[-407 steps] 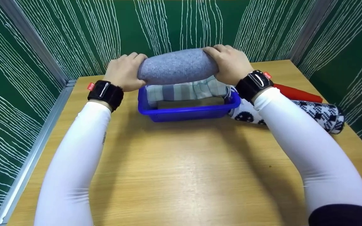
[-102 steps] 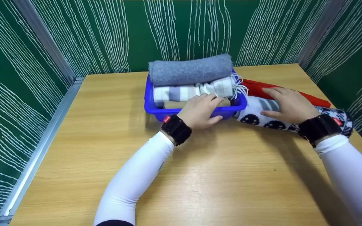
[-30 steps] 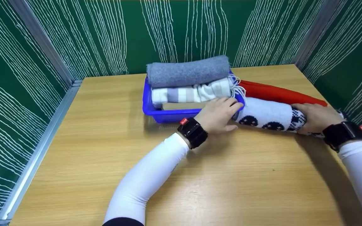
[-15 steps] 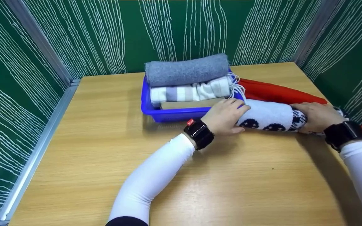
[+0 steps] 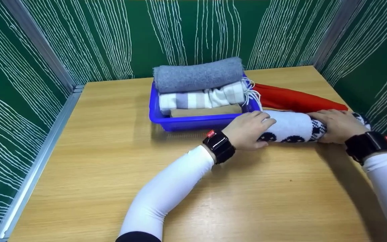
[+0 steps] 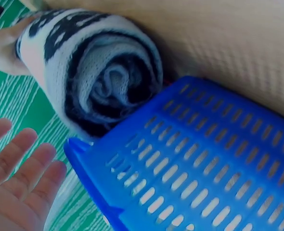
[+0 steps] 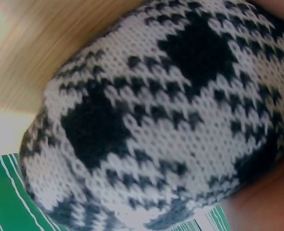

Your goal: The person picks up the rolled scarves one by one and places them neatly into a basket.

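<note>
A rolled white knitted scarf [image 5: 289, 125] with black patterns lies on the table to the right of the blue basket. My right hand [image 5: 341, 126] grips its right part, and the knit fills the right wrist view. Near the scarf's left end is my left hand [image 5: 249, 131], its fingers extended. From the left wrist, these fingers [image 6: 31, 168] look straight and apart from the scarf's spiral end [image 6: 115, 79]. Part of the scarf is hidden behind both hands.
The blue basket [image 5: 197, 122] holds a grey rolled cloth [image 5: 198, 76], a plaid fringed scarf [image 5: 197, 100] and a tan cloth [image 5: 207, 111]. Behind the white scarf lies a red cloth [image 5: 297, 97]. Green walls [image 5: 79, 33] edge the wooden table [image 5: 193, 181].
The grey roll has gone from both hands into the basket. My right hand has taken hold of the white scarf. My left hand has slid right, from the basket's front to the scarf's left end.
</note>
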### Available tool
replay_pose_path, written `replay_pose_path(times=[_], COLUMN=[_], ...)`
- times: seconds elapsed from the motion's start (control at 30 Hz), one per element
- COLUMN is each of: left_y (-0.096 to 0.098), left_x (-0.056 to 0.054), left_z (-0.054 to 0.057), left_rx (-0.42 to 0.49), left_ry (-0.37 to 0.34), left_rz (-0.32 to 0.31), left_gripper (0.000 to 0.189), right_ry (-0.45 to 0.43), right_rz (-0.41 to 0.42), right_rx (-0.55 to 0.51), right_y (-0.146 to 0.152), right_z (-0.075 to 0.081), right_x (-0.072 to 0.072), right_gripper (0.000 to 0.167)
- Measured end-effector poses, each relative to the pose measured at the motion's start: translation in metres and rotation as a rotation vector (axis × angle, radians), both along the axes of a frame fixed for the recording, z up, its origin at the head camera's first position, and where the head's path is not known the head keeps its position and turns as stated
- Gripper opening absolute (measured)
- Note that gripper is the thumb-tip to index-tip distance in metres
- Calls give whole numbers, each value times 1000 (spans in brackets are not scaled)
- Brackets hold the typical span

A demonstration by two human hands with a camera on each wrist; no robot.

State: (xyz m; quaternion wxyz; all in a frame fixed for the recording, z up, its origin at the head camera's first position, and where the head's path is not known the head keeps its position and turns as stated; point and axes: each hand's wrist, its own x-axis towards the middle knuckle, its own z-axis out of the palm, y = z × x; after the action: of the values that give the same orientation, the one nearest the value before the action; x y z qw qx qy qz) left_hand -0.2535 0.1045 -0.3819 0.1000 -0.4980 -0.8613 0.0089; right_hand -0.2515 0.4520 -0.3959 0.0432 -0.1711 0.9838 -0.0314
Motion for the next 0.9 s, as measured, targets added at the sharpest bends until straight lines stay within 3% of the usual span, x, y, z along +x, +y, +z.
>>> replay_pose_path(times=[0.23,0.43,0.9], left_y=[5,10,24], left_x=[1,4,10], left_z=[-4,-6,-14], left_rx=[-24,-33,-86], left_ry=[10,-24,-94], left_rz=[-9,-4,112], left_gripper=[74,74,82], right_ry=[32,42,62], right_rz=[34,58,106], right_rx=[16,14,24], right_y=[0,-3,-8], right_z=[-3,-5,-5], right_x=[1,1,6], right_gripper=[85,82,80])
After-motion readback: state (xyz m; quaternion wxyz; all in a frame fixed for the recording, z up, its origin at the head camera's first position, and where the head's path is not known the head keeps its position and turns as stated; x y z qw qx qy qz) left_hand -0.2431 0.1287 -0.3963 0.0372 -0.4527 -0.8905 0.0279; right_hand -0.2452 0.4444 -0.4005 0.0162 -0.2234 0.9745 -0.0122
